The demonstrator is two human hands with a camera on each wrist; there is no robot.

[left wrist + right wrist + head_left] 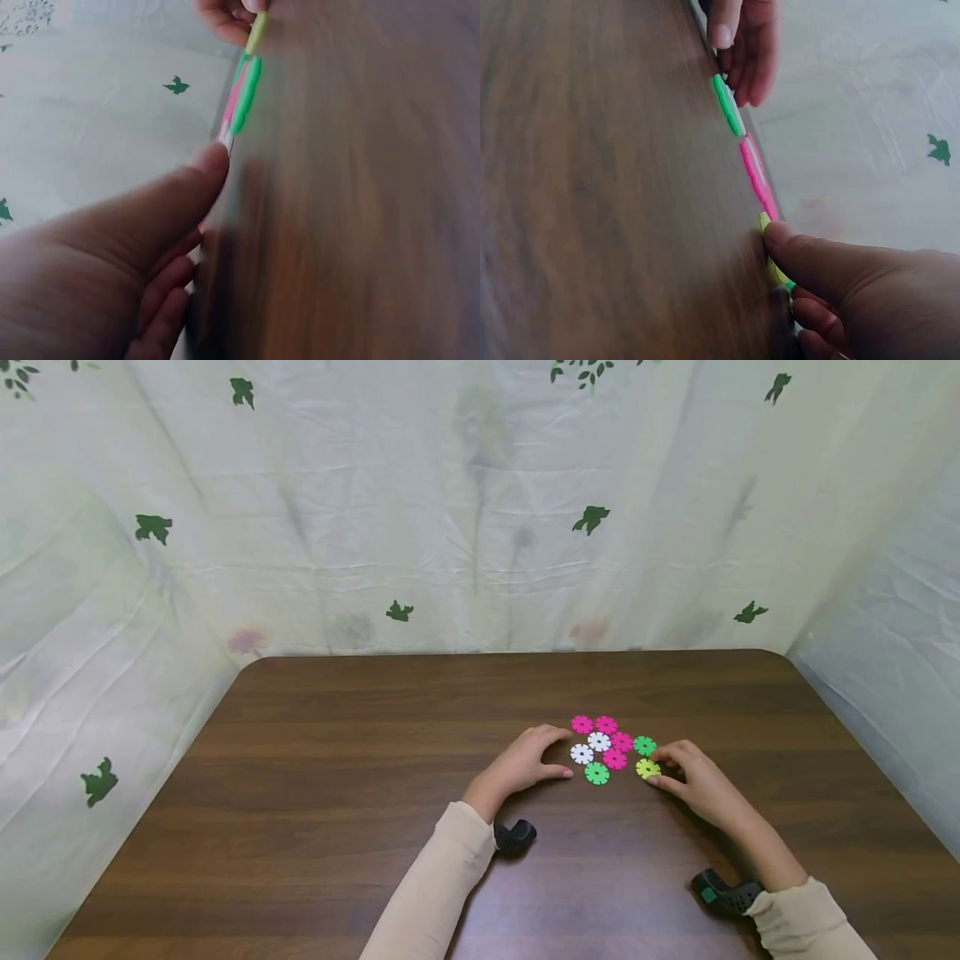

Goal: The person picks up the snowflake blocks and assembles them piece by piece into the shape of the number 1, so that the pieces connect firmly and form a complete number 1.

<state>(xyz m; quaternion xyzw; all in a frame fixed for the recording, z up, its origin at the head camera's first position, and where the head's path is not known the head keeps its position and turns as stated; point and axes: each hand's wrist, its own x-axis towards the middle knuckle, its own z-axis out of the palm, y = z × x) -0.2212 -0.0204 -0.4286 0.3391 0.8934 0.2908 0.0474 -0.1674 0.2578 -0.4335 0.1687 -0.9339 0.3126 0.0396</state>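
Flat notched plastic discs lie in a cluster on the table. Several are pink (614, 759); two are white (582, 754). One green disc (597, 773) is at the near side and another green disc (645, 746) at the right. My right hand (697, 781) pinches the yellow disc (647, 768) at its edge between thumb and fingers, beside the right green disc. At the cluster's left side is my left hand (525, 764), holding nothing, thumb and fingers spread apart near the white discs. In the left wrist view its thumb (199, 176) overlaps a white disc.
The brown wooden table (315, 793) runs back to a pale curtain (322, 510) with green leaf-like prints. Black wrist cameras are worn under both forearms, the left camera (515, 837) and the right camera (723, 892) close over the tabletop.
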